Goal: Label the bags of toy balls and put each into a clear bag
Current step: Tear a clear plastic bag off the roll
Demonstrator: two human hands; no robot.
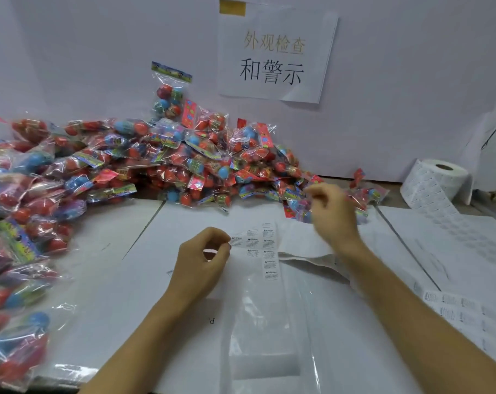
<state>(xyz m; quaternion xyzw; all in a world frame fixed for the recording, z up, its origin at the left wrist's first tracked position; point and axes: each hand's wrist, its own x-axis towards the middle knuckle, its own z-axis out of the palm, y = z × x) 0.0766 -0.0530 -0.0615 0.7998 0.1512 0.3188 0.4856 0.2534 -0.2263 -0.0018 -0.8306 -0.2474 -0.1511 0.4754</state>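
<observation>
Our left hand (198, 263) fingers pinch label strip (258, 245) mid-table; right hand (333, 214) blurred over toy-ball bags (144, 160), fingers' state unclear.

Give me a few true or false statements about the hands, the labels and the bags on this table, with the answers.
1. The left hand pinches the label sheet at its left edge. True.
2. The right hand holds a pair of scissors. False: it reaches toward the pile of ball bags, and blur hides its grip.
3. A label roll stands at the right, by the wall. True.
4. The ball bags are piled at the near right corner. False: they lie along the back and down the left side.
5. A clear bag lies flat on the table between the forearms. True.
6. The sign on the wall is blank. False: it bears printed characters.
</observation>
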